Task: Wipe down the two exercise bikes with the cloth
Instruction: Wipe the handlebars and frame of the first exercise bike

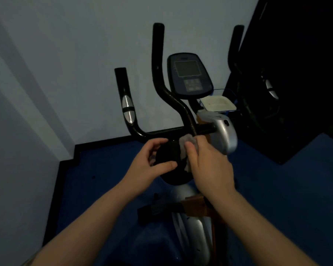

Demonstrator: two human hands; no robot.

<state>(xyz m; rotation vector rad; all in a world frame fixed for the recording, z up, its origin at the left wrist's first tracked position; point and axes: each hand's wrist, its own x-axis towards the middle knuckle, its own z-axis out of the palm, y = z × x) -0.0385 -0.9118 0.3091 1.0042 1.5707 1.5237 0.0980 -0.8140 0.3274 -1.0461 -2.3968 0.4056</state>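
A silver and black exercise bike (225,131) stands in front of me, with black handlebars (158,60) and a console (188,73). Below the handlebar stem sits a round black part (169,152) of the bike. My left hand (148,162) grips this black part from the left, thumb and fingers curled round its edge. My right hand (208,160) holds a grey cloth (188,141) against the right side of that part. A second, dark bike (258,89) stands at the right, mostly in shadow.
A pale wall is right behind the bike, and the floor (104,169) is blue with a black skirting. A white tray-like object (219,102) sits behind the console. A black pedal (152,210) juts out low at the bike's left side.
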